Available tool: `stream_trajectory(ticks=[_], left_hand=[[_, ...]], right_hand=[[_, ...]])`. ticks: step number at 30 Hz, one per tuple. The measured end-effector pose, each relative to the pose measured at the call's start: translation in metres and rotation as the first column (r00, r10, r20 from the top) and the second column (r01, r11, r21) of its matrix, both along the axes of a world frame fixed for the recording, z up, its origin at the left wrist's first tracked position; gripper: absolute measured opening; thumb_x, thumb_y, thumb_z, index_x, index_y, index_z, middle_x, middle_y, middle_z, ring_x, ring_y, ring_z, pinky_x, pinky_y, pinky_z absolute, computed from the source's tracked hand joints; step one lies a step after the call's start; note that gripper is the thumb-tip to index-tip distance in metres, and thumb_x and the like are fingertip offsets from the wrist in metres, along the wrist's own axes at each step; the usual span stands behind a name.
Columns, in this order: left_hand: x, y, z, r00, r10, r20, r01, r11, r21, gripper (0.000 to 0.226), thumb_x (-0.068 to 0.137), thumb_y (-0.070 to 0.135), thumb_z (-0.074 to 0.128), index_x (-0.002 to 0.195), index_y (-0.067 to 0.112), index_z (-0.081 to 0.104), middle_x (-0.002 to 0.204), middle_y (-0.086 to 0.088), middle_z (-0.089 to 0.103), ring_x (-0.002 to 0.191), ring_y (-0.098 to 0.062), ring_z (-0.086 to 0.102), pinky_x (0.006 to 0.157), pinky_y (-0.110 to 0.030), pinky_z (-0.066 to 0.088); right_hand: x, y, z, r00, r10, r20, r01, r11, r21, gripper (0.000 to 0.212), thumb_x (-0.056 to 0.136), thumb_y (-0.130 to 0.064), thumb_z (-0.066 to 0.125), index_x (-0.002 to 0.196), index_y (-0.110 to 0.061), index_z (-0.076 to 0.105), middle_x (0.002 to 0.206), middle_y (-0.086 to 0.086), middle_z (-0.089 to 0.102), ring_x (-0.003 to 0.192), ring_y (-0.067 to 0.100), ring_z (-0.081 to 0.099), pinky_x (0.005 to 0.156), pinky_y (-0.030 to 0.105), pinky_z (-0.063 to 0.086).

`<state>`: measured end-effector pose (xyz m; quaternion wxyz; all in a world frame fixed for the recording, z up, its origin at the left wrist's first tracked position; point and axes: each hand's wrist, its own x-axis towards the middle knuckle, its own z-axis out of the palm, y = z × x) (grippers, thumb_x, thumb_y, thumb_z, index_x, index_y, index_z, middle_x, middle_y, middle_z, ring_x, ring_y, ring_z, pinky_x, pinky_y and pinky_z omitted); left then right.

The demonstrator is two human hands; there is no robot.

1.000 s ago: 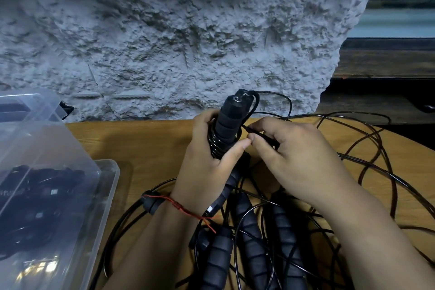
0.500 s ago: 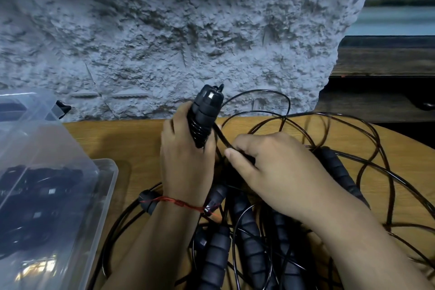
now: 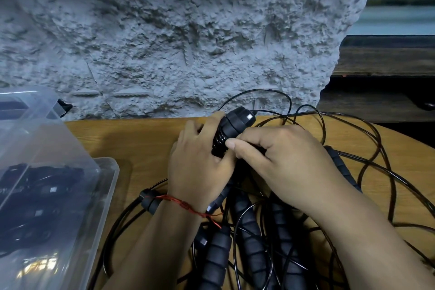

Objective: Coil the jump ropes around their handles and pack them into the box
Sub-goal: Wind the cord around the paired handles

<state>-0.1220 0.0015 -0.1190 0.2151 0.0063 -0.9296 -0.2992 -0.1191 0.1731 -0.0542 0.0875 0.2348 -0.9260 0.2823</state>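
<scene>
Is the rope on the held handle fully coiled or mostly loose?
Partly coiled: a few cord turns wrap the handle in the left hand; long loops lie spread across the table.

Left grip [image 3: 200,167] curls round a handle [image 3: 236,125], forearm straight. Right grip [image 3: 289,162], touching the left, pinches thumb and forefinger on the wound rope [image 3: 219,140].

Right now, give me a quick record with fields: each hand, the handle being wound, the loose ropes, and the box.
left hand: grips the black handle, which has rope wound round it in a few turns
right hand: fingers curled against the handle, seemingly pinching that rope
loose ropes: tangled on the wooden table, under and around the forearms
box: clear plastic, at the left, packed ropes inside
</scene>
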Motion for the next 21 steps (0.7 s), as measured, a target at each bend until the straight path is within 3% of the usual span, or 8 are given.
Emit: stream_trajectory(ticks=[5, 9, 11, 14, 18, 21], left_hand=[[0.000, 0.003, -0.001, 0.996, -0.081, 0.033, 0.082, 0.997, -0.013, 0.059, 0.091, 0.060, 0.042, 0.147, 0.044, 0.049, 0.106, 0.009, 0.047, 0.101, -0.022, 0.059, 0.081, -0.043, 0.053], [0.000, 0.003, -0.001, 0.993, -0.122, 0.001, 0.122, 0.991, -0.056, 0.056, 0.098, 0.076, 0.034, 0.140, 0.045, 0.055, 0.096, 0.012, 0.046, 0.087, -0.014, 0.055, 0.071, -0.035, 0.047], [0.001, 0.004, -0.001, 0.986, -0.164, -0.015, 0.163, 0.985, -0.062, 0.056, 0.097, 0.083, 0.029, 0.126, 0.045, 0.058, 0.095, 0.012, 0.052, 0.084, -0.013, 0.058, 0.069, -0.033, 0.047], [0.004, 0.004, -0.001, 0.970, -0.234, -0.073, 0.229, 0.971, -0.066, 0.051, 0.099, 0.079, 0.034, 0.112, 0.040, 0.064, 0.094, 0.013, 0.057, 0.083, -0.009, 0.059, 0.066, -0.025, 0.037], [0.006, 0.002, -0.001, 0.918, -0.369, -0.148, 0.354, 0.928, -0.114, 0.056, 0.107, 0.066, 0.033, 0.110, 0.028, 0.074, 0.094, 0.013, 0.059, 0.083, -0.006, 0.056, 0.066, -0.025, 0.039], [0.009, 0.001, -0.001, 0.865, -0.454, -0.215, 0.437, 0.891, -0.122, 0.054, 0.111, 0.051, 0.033, 0.103, 0.020, 0.077, 0.096, 0.008, 0.064, 0.084, -0.013, 0.060, 0.071, -0.033, 0.046]], right_hand=[[-0.004, 0.010, 0.005, 0.999, -0.042, -0.023, 0.039, 0.992, -0.124, 0.026, 0.087, -0.064, 0.069, 0.093, -0.039, 0.072, 0.076, -0.017, 0.063, 0.073, 0.005, 0.058, 0.061, 0.032, 0.046], [-0.007, 0.022, 0.010, 0.998, 0.053, -0.018, -0.055, 0.979, -0.198, 0.029, 0.089, -0.042, 0.080, 0.116, -0.047, 0.074, 0.094, -0.014, 0.060, 0.087, 0.007, 0.061, 0.068, 0.030, 0.048], [-0.010, 0.026, 0.010, 0.993, 0.106, -0.056, -0.117, 0.961, -0.252, 0.022, 0.091, -0.032, 0.081, 0.112, -0.038, 0.080, 0.098, -0.013, 0.063, 0.091, 0.009, 0.065, 0.071, 0.030, 0.049], [-0.014, 0.033, 0.010, 0.988, 0.111, -0.105, -0.131, 0.969, -0.210, 0.012, 0.092, -0.034, 0.079, 0.104, -0.033, 0.083, 0.098, -0.014, 0.069, 0.080, -0.001, 0.063, 0.067, 0.018, 0.040], [-0.017, 0.041, 0.008, 0.993, 0.116, 0.036, -0.099, 0.944, -0.316, 0.008, 0.087, -0.044, 0.081, 0.092, -0.038, 0.084, 0.095, -0.013, 0.076, 0.080, 0.017, 0.071, 0.067, 0.046, 0.055], [-0.017, 0.041, 0.007, 0.975, 0.152, 0.164, -0.083, 0.927, -0.365, 0.011, 0.080, -0.045, 0.083, 0.083, -0.034, 0.084, 0.086, -0.012, 0.079, 0.084, 0.012, 0.075, 0.079, 0.048, 0.059]])
